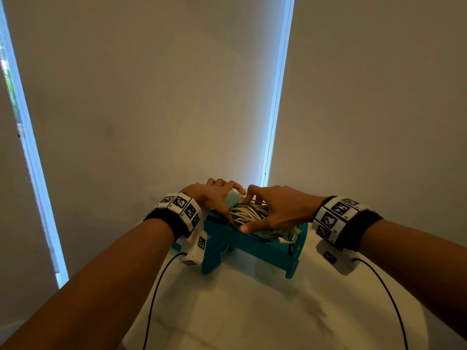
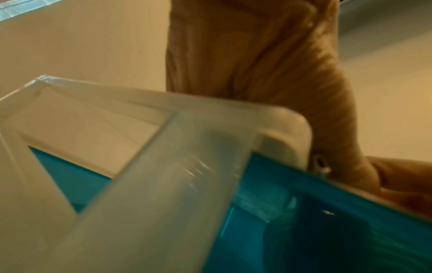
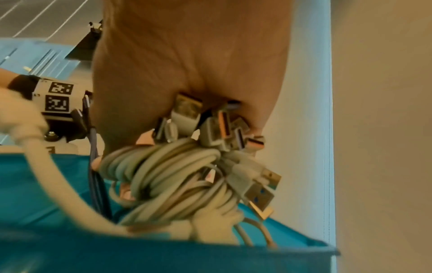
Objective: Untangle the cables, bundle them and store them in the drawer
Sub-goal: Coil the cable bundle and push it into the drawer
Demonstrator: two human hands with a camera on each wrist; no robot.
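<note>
A bundle of coiled white cables (image 1: 252,213) with several USB plugs lies in the pulled-out teal drawer (image 1: 267,250). My right hand (image 1: 267,210) lies on top of it, fingers and thumb curled round the coils. In the right wrist view the palm (image 3: 187,55) sits over the cable bundle (image 3: 168,177), which is down inside the teal drawer (image 3: 70,249). My left hand (image 1: 219,198) grips the translucent white frame (image 1: 234,198) of the drawer unit, its thumb down beside the cables. The left wrist view shows that palm (image 2: 268,64) over the frame's rounded corner (image 2: 287,129) and the teal drawer (image 2: 327,230).
The drawer unit stands at the far edge of a white round table (image 1: 252,311). Thin black wires (image 1: 155,286) run from both wrist cameras back toward me. Pale roller blinds (image 1: 151,97) close off the space right behind the unit.
</note>
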